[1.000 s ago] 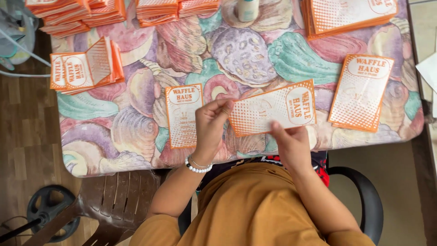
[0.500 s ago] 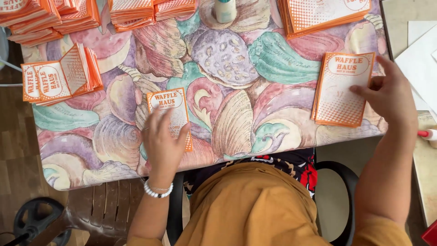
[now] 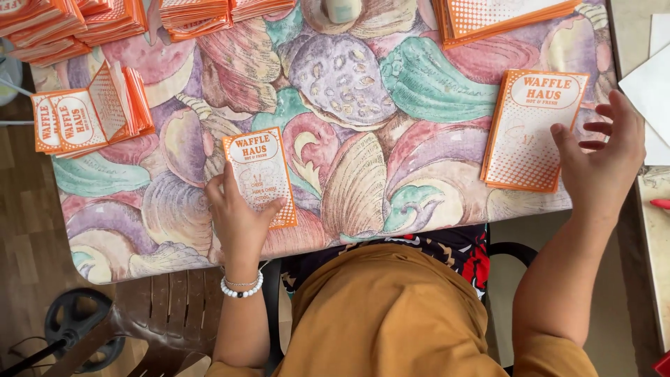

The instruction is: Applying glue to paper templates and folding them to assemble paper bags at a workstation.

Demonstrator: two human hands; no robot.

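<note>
My left hand point(image 3: 239, 222) rests on the lower end of a folded orange-and-white leaflet point(image 3: 256, 164), thumb across its front and fingers along its left edge, pinning it to the shell-patterned tablecloth point(image 3: 363, 181). My right hand point(image 3: 604, 157) is out at the right with its fingers spread. Its thumb touches the right edge of a flat stack of unfolded orange leaflets point(image 3: 527, 129); it holds nothing.
Folded leaflets stand in a pile at the left point(image 3: 91, 115), with more stacks along the far edge point(image 3: 77, 17) and a flat stack at the far right point(image 3: 502, 14). A small bottle point(image 3: 342, 8) stands at the back. White paper point(image 3: 649, 84) and a brown plastic chair point(image 3: 160, 328) flank the table.
A second ago both hands held one sheet at the table's front. My right hand has since reached right to the flat stack, while my left laid the folded leaflet down and stays on it.
</note>
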